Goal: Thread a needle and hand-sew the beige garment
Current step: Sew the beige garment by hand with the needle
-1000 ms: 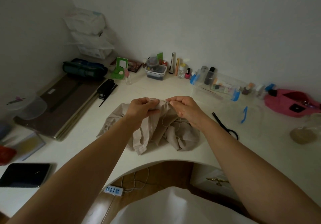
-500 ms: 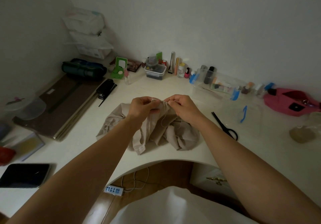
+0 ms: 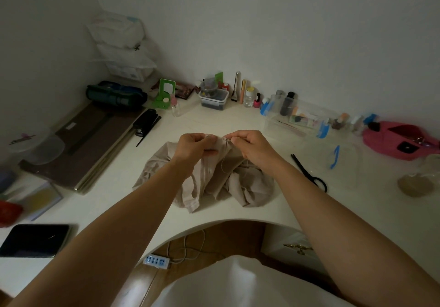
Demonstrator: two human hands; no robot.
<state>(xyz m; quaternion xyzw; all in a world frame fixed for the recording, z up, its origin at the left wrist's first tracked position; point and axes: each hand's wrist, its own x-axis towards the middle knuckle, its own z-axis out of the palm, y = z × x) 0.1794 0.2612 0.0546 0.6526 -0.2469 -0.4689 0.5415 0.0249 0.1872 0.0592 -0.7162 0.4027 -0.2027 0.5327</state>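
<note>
Beige garment (image 3: 250, 187): soft, crumpled, on smooth white table (image 3: 238, 121).
Left hand (image 3: 194, 146): pinches a raised fold.
Right hand (image 3: 252, 146): pinches thin needle (image 3: 225, 138).

L hand (image 3: 194, 148) & R hand (image 3: 252, 147) bare; L forearm (image 3: 133, 211) & R forearm (image 3: 321, 202) bare too. Behind the hands, btwn the arms: plain white clothing (image 3: 238, 285), smooth, w/ soft folds.

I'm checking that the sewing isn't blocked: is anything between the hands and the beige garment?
Nothing visible. The left hand grips a raised fold of the beige garment, and the right hand pinches at that fold beside it, where the thread hangs in a loop. The needle itself is too small to make out.
</note>
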